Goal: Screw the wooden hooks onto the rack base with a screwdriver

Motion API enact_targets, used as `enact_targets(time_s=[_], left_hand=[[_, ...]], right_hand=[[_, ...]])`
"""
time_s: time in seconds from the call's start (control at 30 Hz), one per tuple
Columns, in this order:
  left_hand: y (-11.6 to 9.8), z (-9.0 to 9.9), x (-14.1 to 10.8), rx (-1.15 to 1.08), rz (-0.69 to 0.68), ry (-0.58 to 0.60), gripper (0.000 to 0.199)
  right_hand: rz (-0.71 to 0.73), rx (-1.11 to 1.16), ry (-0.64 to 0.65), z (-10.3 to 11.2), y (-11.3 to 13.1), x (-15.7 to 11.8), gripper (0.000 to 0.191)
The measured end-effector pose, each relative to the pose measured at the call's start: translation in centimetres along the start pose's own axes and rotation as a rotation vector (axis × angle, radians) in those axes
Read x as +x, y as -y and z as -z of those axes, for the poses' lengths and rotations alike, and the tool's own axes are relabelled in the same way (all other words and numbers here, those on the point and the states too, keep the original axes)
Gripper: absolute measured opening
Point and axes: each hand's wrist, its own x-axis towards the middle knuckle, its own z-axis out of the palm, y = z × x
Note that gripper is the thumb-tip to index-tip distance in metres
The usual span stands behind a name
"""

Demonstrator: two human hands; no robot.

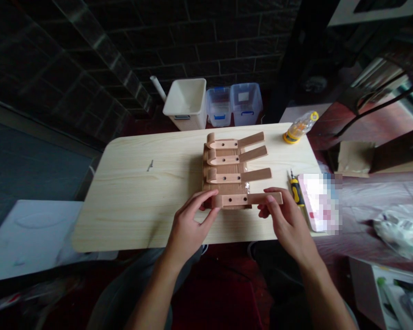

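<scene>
A: You seem to be at the placing or straightening step, with both hands on the long, light-brown wooden piece with a curled end and two dark holes (237, 200).

B: Yes, and it is the lowest of the row, just below the frame's centre, over the brown cardboard box (227, 189). Three similar wooden pieces (230, 159) lie above it.

A: How is your grip?

B: Your left hand (189, 227) is nearly closed, thumb and forefinger pinching the curled end. Your right hand (289, 222) has its thumb on top of the flat arm near the tip, with the fingers curled below.

A: So the piece spans the space between your hands, its holes uncovered and facing up.

B: Its underside is hidden, so I can't tell whether it rests fully on the cardboard. I'd say any move from here calls for light, even support at both ends, since a one-sided push could swing it out of line.
</scene>
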Motion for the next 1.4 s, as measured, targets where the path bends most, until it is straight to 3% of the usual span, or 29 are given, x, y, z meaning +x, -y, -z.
enact_targets(time_s=[1.4], left_hand=[[0.51, -0.07, 0.02, 0.006, 0.001, -0.016, 0.035]], right_hand=[[-0.026, 0.062, 0.023, -0.47, 0.36, 0.22, 0.046]])
